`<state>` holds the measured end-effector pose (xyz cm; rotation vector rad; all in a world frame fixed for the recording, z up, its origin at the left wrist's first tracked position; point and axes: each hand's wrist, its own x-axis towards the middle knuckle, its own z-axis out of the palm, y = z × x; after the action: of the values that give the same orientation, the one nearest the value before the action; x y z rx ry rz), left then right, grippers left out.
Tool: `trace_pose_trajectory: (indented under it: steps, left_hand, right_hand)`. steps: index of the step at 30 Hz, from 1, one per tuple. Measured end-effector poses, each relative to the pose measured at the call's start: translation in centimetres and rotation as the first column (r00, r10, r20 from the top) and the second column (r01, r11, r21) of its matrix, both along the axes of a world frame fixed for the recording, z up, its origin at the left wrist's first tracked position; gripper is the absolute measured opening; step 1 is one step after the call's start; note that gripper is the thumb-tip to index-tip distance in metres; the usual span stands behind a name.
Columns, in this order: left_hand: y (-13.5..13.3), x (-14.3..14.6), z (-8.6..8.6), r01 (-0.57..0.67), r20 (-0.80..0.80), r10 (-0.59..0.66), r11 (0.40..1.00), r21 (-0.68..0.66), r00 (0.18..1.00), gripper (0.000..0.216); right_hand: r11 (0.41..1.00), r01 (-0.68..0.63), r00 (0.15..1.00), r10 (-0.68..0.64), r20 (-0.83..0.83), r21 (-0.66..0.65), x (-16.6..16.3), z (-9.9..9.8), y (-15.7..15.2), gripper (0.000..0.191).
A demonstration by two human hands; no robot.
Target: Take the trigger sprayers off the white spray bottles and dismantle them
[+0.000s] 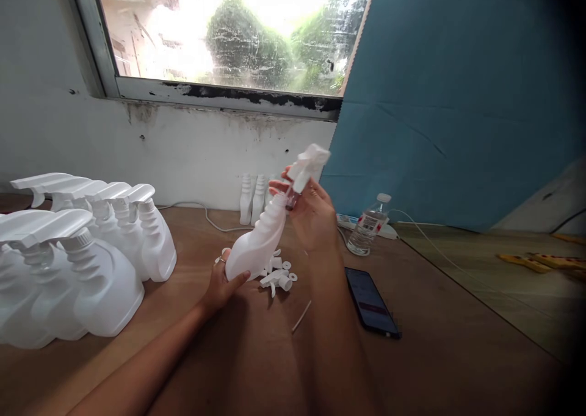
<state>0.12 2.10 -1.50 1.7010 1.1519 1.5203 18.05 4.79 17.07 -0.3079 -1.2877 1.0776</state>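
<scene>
The left hand (pixel 223 282) grips the base of a tilted white plastic ribbed-neck spray bottle (pixel 259 241); the right hand (pixel 311 211) pinches the white trigger head (pixel 307 167) at its mouth.

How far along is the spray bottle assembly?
Done: a group of capped bottles stands at left. In hand: left hand holds a bottle, right hand sets a trigger head at its neck. Left: loose parts and uncapped bottles by the wall.

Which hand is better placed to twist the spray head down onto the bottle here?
Right. The right hand already grips the spray head at the neck of the bottle, while the left hand holds the bottle's base, so it likely steadies.
</scene>
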Motion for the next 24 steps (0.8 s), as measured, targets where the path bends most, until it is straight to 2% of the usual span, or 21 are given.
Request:
trace_pose_trajectory:
  steps: [2,4,7,9,12,17,20,24]
  left_hand:
    - [0.0,0.0,0.0,-0.006,-0.034,0.006,1.000,0.006,0.999,0.044]
    - [0.1,-0.1,0.1,-0.029,-0.058,0.030,1.000,0.011,0.998,0.044]
    - [0.5,-0.4,0.1,-0.104,-0.068,0.107,0.994,0.044,0.992,0.045]
    - [1.2,-0.9,0.1,-0.167,-0.062,0.171,0.984,0.068,0.983,0.049]
    - [3.2,-2.1,0.0,-0.326,-0.077,0.328,0.944,0.043,0.941,0.054]
    - [8.7,-4.4,-0.1,-0.589,-0.094,0.585,0.808,-0.009,0.805,0.051]
    - [11.9,-5.4,-0.2,-0.662,-0.124,0.654,0.749,-0.032,0.746,0.048]
    - [15.4,-5.7,-0.2,-0.693,-0.169,0.678,0.718,-0.057,0.716,0.053]
  right_hand:
    - [0.989,0.128,0.991,-0.125,-0.053,0.073,1.1,0.6,-0.4,0.025]
    - [0.951,0.279,0.958,-0.264,-0.115,0.131,2.4,1.4,-1.4,0.024]
    - [0.901,0.399,0.891,-0.336,-0.305,0.173,4.3,2.7,-3.4,0.021]
    - [0.883,0.433,0.853,-0.336,-0.400,0.181,5.3,3.4,-4.7,0.017]
    - [0.857,0.484,0.814,-0.369,-0.448,0.174,6.3,3.9,-5.8,0.012]
    - [0.886,0.443,0.817,-0.336,-0.468,0.136,6.2,4.0,-6.0,0.012]
    - [0.897,0.435,0.826,-0.361,-0.433,0.082,5.8,4.0,-5.9,0.017]
    - [0.886,0.460,0.817,-0.398,-0.417,0.055,5.7,4.3,-6.1,0.024]
